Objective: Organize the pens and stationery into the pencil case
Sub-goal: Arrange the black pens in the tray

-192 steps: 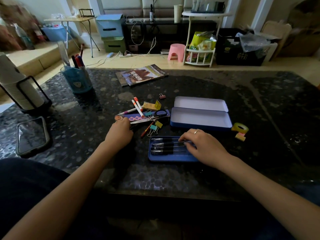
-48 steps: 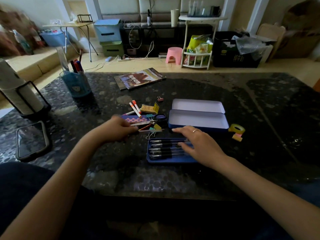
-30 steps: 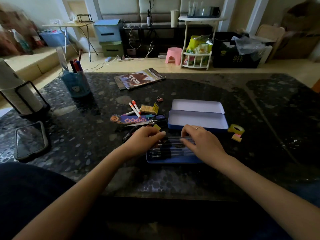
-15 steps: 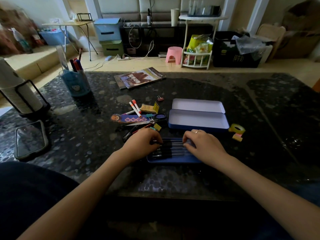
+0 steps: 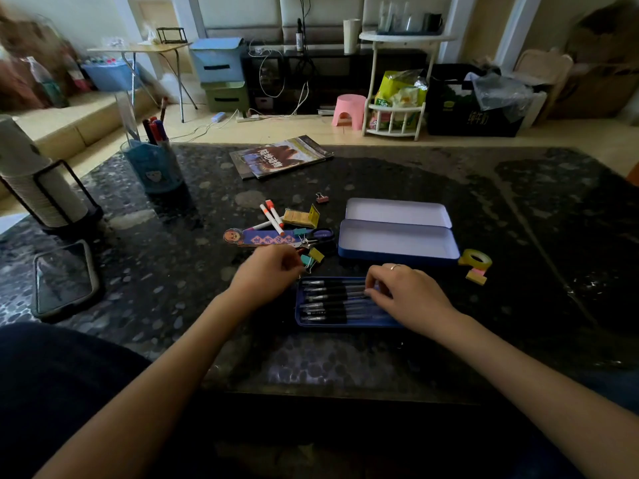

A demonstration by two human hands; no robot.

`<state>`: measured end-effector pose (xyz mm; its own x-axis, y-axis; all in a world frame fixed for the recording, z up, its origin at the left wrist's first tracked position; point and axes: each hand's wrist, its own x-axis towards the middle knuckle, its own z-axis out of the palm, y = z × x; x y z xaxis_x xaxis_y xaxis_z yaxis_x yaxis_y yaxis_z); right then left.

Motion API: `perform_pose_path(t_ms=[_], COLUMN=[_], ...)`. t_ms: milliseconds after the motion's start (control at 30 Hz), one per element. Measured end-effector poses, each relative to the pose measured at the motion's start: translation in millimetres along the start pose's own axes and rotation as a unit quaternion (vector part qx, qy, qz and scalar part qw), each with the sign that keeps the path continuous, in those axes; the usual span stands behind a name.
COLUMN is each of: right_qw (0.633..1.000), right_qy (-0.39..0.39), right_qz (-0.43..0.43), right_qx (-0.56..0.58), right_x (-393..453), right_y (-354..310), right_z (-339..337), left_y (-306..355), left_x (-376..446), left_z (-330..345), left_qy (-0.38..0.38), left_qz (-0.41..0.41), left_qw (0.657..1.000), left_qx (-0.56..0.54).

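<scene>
I see the shallow blue metal tray (image 5: pixel 345 321) of the pencil case near the table's front edge, with several black pens (image 5: pixel 332 299) lying side by side in it. My right hand (image 5: pixel 408 295) rests on the pens with curled fingertips, pressing them. My left hand (image 5: pixel 266 267) is loosely curled just left of the tray (whether it pinches something, I cannot tell). The open blue pencil case (image 5: pixel 397 240) lies behind the tray, beside the coloured binder clips (image 5: pixel 313 257).
</scene>
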<state>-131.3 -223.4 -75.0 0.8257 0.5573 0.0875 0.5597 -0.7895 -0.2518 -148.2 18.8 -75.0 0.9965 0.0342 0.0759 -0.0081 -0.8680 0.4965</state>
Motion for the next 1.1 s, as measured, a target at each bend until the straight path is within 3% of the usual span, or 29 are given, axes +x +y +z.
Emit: perform_pose_path(t_ms=[100,200,333,533,767,1100], right_qw=[1.000,1.000,1.000,1.000,1.000,0.999], right_qy=[0.003,0.005,0.006,0.009,0.007,0.009], right_qz=[0.000,-0.001,-0.001,-0.001,-0.001,-0.001], right_qx=[0.003,0.006,0.012,0.011,0.014,0.041], right_x=[0,0,0,0,0,1], right_y=[0,-1,0,0,0,1], right_z=[0,-1,-2,-1,-3,-3], left_y=[-10,-22,-29,-32,-21,-7], left_x=[-2,-3,0,5,9,4], left_z=[-5,-5,-3,-5,-18,-58], left_qy=[0.094,0.117,0.093,0.058,-0.047,-0.063], left_qz=[-0.057,-0.106,-0.140,-0.127,-0.193,-0.192], left_qw=[0.985,0.976,0.978,0.986,0.979,0.978], left_qx=[0.130,0.149,0.120,0.094,0.049,-0.055])
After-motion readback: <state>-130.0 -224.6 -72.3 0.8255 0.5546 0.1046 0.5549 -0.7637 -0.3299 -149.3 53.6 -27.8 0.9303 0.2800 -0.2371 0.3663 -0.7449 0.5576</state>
